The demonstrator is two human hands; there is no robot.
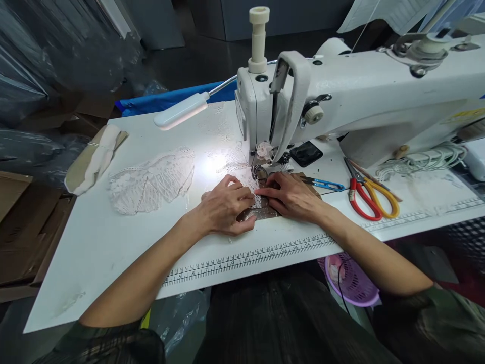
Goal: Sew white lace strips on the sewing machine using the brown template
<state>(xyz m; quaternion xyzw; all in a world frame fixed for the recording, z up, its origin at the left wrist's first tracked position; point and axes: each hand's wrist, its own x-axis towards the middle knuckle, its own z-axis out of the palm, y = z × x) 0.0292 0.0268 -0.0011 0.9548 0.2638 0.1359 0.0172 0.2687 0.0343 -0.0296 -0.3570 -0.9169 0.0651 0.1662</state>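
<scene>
White lace [257,201] lies over a shiny brown-grey sheet [267,212] just in front of the presser foot of a white sewing machine [254,106]. On the left side of this work rests my left hand [229,206], its fingers bent and spread, fingertips on the lace and sheet. From the right, my right hand [291,196] presses down with its index finger stretched toward the lace edge and its other fingers apart. Blue thread snips [328,185] lie just beyond my right hand. The needle tip is too small to make out.
A gathered lace piece [153,182] and a tied cloth bundle [96,156] lie at left. A lamp [182,110] hangs over the table [94,242]. Red-and-yellow scissors [371,197] are at right, a purple basket [354,283] below the edge.
</scene>
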